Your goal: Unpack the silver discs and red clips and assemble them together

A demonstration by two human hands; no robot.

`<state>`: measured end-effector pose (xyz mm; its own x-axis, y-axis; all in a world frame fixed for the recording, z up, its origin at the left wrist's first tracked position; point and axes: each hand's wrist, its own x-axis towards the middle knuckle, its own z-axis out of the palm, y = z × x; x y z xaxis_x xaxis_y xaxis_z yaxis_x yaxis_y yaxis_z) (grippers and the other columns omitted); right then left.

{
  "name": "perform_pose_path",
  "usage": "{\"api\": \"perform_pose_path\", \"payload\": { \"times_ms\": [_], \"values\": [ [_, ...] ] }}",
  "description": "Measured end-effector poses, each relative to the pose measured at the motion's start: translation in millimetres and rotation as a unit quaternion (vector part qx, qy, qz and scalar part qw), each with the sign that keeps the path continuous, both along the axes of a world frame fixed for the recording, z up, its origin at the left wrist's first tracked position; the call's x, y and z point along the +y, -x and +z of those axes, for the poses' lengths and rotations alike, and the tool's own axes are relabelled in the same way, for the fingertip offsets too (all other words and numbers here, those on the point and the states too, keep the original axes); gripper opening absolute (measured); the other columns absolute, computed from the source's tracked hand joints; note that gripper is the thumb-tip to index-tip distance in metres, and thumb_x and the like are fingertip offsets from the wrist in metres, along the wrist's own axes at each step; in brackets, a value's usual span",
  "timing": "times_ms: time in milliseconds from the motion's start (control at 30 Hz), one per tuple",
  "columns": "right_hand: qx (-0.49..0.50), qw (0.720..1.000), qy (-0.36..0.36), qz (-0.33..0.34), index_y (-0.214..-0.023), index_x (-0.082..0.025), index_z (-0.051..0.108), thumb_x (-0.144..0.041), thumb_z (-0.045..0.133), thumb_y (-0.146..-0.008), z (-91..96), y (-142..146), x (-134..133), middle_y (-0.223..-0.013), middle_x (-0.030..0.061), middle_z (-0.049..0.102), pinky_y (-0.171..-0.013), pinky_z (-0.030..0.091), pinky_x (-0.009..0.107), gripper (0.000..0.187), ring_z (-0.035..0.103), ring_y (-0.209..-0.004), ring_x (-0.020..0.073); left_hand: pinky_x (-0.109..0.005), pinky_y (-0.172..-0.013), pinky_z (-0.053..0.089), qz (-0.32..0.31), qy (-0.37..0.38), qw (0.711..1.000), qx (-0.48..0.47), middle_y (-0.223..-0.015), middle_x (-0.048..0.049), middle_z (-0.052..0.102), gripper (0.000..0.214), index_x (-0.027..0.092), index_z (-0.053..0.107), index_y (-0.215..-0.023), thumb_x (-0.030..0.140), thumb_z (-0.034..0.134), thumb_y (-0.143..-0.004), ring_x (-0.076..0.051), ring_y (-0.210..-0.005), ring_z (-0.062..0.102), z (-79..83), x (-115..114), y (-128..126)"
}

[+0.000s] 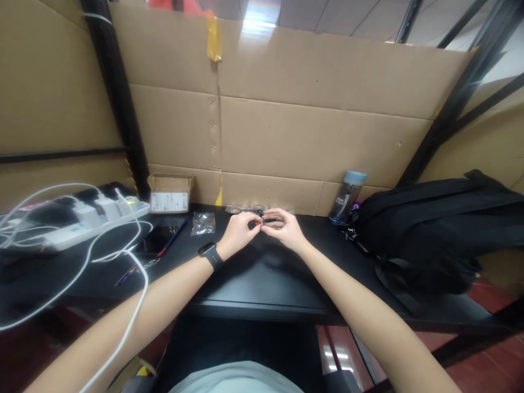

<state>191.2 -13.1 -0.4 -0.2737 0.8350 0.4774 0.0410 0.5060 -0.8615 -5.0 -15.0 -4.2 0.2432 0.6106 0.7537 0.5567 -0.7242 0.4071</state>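
Observation:
My left hand (240,233) and my right hand (284,229) meet above the far middle of the black table (262,278). Between their fingertips is a small red and dark piece (258,221), too small to name. Both hands are closed in a pinch on it, and the fingers cover most of it. A dark watch (210,255) sits on my left wrist. Just behind the hands, clear plastic packets (241,209) lie along the cardboard wall. Left of my left hand is another clear plastic bag (203,224) with small contents I cannot make out.
At the left stand an open cardboard box (170,195), a white power strip (98,224) with loose cables, and a dark tablet (161,237). One white cable (141,295) crosses over my left forearm. To the right are a water bottle (347,197) and a black backpack (434,229).

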Motion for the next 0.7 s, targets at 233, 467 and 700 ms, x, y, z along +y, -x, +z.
{"api": "perform_pose_path", "payload": {
  "times_ms": [233,467,700],
  "values": [
    [-0.012,1.000,-0.022,0.012,-0.102,-0.019,0.067,-0.027,0.090,-0.061,-4.3,-1.9,5.2,-0.111,0.0089,0.073,-0.092,0.062,0.042,0.048,0.076,-0.093,0.0234,-0.035,-0.084,0.059,-0.107,0.204,0.957,-0.175,-0.094,-0.0090,0.080,0.020,0.016,0.080,-0.092,0.031,0.076,-0.080,-0.023,-0.085,0.075,-14.1,14.5,-3.5],
    [-0.007,1.000,-0.025,0.004,-0.099,-0.020,0.064,-0.030,0.090,-0.061,-8.8,-1.0,4.8,-0.109,0.0083,0.072,-0.087,0.064,0.040,0.047,0.076,-0.091,0.0230,-0.039,-0.090,0.058,-0.157,0.265,0.926,-0.220,-0.098,-0.0114,0.080,0.025,0.014,0.079,-0.093,0.034,0.079,-0.077,-0.025,-0.091,0.074,-20.9,21.4,-4.7],
    [0.017,0.999,-0.016,0.025,-0.103,-0.021,0.065,-0.034,0.089,-0.066,-5.7,-1.5,2.8,-0.117,0.0084,0.068,-0.089,0.063,0.039,0.046,0.074,-0.104,0.0250,-0.034,-0.085,0.054,-0.083,0.144,0.982,-0.090,-0.094,-0.0055,0.079,0.017,0.019,0.078,-0.091,0.032,0.069,-0.088,-0.022,-0.086,0.071,-13.7,16.4,-0.4]
  ]
}}
